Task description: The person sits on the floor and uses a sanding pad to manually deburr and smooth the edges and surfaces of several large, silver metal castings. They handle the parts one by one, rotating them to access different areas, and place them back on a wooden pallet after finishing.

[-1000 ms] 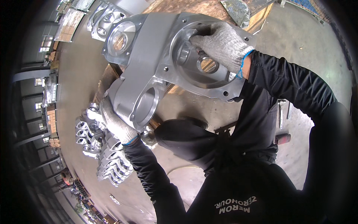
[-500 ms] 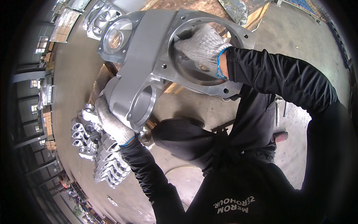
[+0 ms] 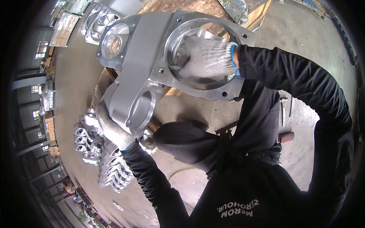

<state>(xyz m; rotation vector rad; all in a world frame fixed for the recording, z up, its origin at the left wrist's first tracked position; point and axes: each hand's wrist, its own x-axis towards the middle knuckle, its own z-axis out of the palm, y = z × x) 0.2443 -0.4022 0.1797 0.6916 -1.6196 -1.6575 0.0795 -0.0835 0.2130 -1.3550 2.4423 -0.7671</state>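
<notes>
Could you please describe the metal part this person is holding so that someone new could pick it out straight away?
Start at the brown concrete floor. The big grey metal casting is held above it, the right hand reaching into its round opening, the left hand under its lower end. Unlike the small castings stacked on the floor, it is far bigger and is lifted.

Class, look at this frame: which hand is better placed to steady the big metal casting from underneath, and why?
Probably the left hand: it cups the lower end of the casting from below, while the right hand reaches into its large round opening.
</notes>
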